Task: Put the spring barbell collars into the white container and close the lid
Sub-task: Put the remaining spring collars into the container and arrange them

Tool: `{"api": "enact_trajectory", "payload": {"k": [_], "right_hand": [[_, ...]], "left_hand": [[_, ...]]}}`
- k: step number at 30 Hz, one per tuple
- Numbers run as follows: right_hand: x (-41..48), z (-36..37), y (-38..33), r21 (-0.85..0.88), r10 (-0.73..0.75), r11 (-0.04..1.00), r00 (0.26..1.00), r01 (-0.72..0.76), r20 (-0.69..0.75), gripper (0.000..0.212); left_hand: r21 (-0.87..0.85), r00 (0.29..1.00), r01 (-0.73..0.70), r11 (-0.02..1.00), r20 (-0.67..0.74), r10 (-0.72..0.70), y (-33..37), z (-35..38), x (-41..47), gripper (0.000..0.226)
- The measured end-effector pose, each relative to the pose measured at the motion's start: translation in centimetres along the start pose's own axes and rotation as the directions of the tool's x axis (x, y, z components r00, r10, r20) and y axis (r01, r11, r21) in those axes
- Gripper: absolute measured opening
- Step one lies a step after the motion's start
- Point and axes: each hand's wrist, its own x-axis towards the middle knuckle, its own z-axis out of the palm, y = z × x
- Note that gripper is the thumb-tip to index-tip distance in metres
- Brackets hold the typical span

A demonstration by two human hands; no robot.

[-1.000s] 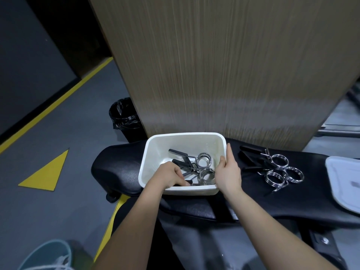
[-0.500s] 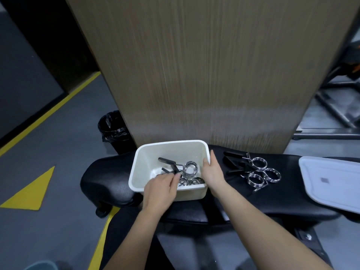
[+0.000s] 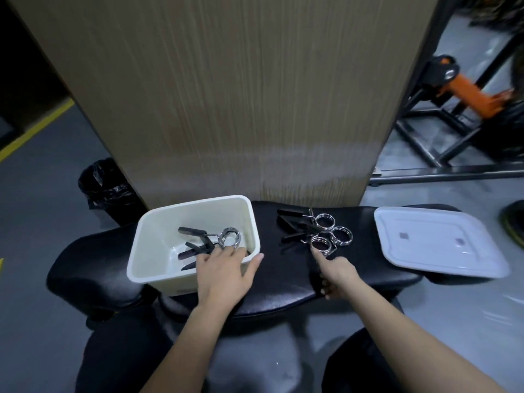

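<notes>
The white container (image 3: 158, 222) stands open on the black padded bench (image 3: 283, 282), with chrome spring collars (image 3: 229, 236) with black handles inside it. My left hand (image 3: 224, 276) rests flat over the container's near right rim, fingers spread, holding nothing. Three more spring collars (image 3: 326, 231) lie clustered on the bench to the right of the container. My right hand (image 3: 336, 272) points its index finger at the nearest collar's ring, the fingertip touching or almost touching it, the other fingers curled. The white lid (image 3: 436, 242) lies flat at the bench's right end.
A tall wood-grain panel (image 3: 241, 95) rises directly behind the bench. A black bin with a bag (image 3: 105, 182) stands on the grey floor at the left. Black and orange gym equipment frames (image 3: 459, 109) occupy the far right.
My right hand left the container's right rim and moved right to the loose collars. My left hand came out of the container onto its near right rim. The view shifted right.
</notes>
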Motion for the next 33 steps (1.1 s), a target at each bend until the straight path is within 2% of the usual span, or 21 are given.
{"api": "enact_trajectory", "payload": {"k": [2, 4, 9, 12, 14, 16, 19, 25, 28, 31, 33], "right_hand": [[0.2, 0.4, 0.1, 0.197, -0.009, 0.980, 0.996, -0.008, 0.086, 0.056], [-0.1, 0.7, -0.5, 0.288, -0.024, 0.958, 0.998, 0.004, 0.065, 0.042], [-0.9, 0.8, -0.4, 0.247, 0.011, 0.969, 0.999, 0.000, -0.045, 0.035], [-1.1, 0.0, 0.2, 0.289, 0.046, 0.957, 0.993, -0.012, -0.110, 0.048], [-1.1, -0.7, 0.8, 0.282, -0.038, 0.954, 0.975, 0.101, -0.219, 0.051], [-1.3, -1.5, 1.3, 0.273, -0.158, 0.930, 0.939, 0.245, -0.305, 0.044], [-1.8, -2.7, 0.7, 0.243, -0.299, 0.885, 0.885, 0.397, -0.357, 0.035], [-4.6, -4.4, -2.9, 0.053, -0.588, 0.775, 0.748, 0.630, -0.308, 0.033], [-5.8, -4.4, -5.3, 0.047, -0.683, 0.709, 0.702, 0.703, -0.199, 0.032], [-6.2, -4.0, -7.8, 0.088, -0.733, 0.673, 0.679, 0.734, -0.053, 0.034], [-6.4, -3.2, -9.1, 0.068, -0.757, 0.652, 0.654, 0.755, -0.007, 0.033]], "left_hand": [[0.002, 0.999, -0.017, 1.000, -0.035, 0.017, -0.4, 0.4, 0.0, 0.055], [-0.004, 0.999, -0.022, 1.000, -0.042, 0.022, -0.4, 0.4, 0.0, 0.053], [-0.021, 0.999, -0.010, 1.000, -0.053, 0.009, -0.2, 0.5, -0.1, 0.051], [-0.028, 0.997, -0.017, 0.999, -0.074, 0.015, -0.2, 0.6, -0.2, 0.051], [-0.037, 0.997, -0.021, 0.999, -0.074, 0.019, -0.3, 0.5, -0.2, 0.051], [-0.040, 0.998, -0.022, 0.999, -0.060, 0.020, -0.4, 0.5, -0.2, 0.051], [-0.041, 0.998, -0.032, 0.999, -0.046, 0.030, -0.3, 0.1, -0.2, 0.051], [-0.066, 0.995, -0.087, 0.994, 0.038, 0.089, -0.2, -1.1, -1.1, 0.058], [-0.149, 0.984, -0.127, 0.981, 0.103, 0.143, -1.0, -1.8, -1.1, 0.061], [-0.379, 0.983, -0.168, 0.910, 0.003, 0.183, -3.0, -2.2, -0.6, 0.046], [-0.398, 0.985, -0.149, 0.905, -0.144, 0.099, -5.3, -2.0, -0.3, 0.031]]}}
